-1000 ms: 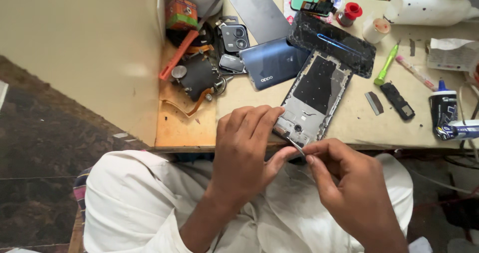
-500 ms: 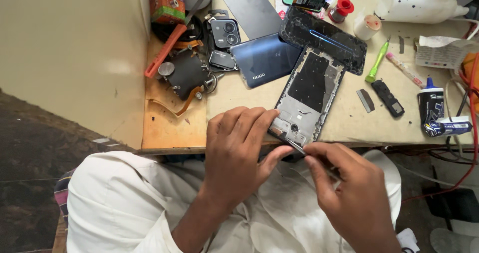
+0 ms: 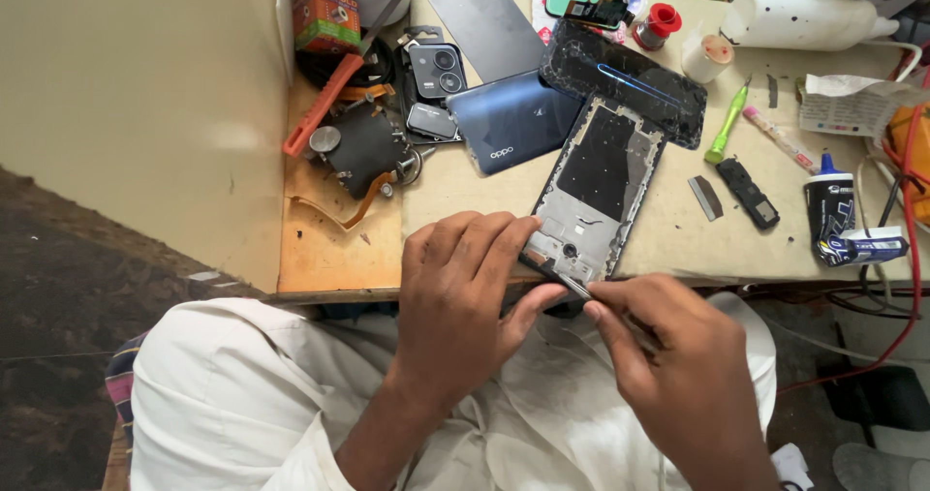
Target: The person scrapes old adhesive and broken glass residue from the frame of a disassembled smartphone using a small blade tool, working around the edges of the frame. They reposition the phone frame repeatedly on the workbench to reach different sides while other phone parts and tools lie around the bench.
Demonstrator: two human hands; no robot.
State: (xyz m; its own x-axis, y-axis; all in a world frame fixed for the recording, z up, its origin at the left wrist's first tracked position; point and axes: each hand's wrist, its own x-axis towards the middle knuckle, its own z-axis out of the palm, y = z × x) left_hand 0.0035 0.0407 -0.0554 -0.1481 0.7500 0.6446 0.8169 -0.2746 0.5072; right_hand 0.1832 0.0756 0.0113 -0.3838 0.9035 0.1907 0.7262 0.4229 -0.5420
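Observation:
An opened phone frame [image 3: 599, 189], silver with a black inner panel, lies slanted at the near edge of the workbench [image 3: 620, 249]. My left hand [image 3: 465, 302] presses its fingers on the frame's lower end and pins it there. In my right hand [image 3: 678, 370] is a thin dark metal tool [image 3: 567, 280], its tip against the frame's bottom edge next to my left thumb. A cracked black screen [image 3: 625, 79] rests at the frame's far end.
A blue phone back cover [image 3: 509, 118], camera modules [image 3: 436, 70], an orange-handled tool [image 3: 325, 104] and a black part sit left. On the right lie a green screwdriver [image 3: 727, 123], a small black component [image 3: 748, 179], a glue tube [image 3: 833, 215], a white bottle [image 3: 804, 18] and red wires [image 3: 906, 162].
The view has shifted and drawn slightly closer. My right hand has brought the tool in toward the frame's bottom edge; my left hand stays on the frame.

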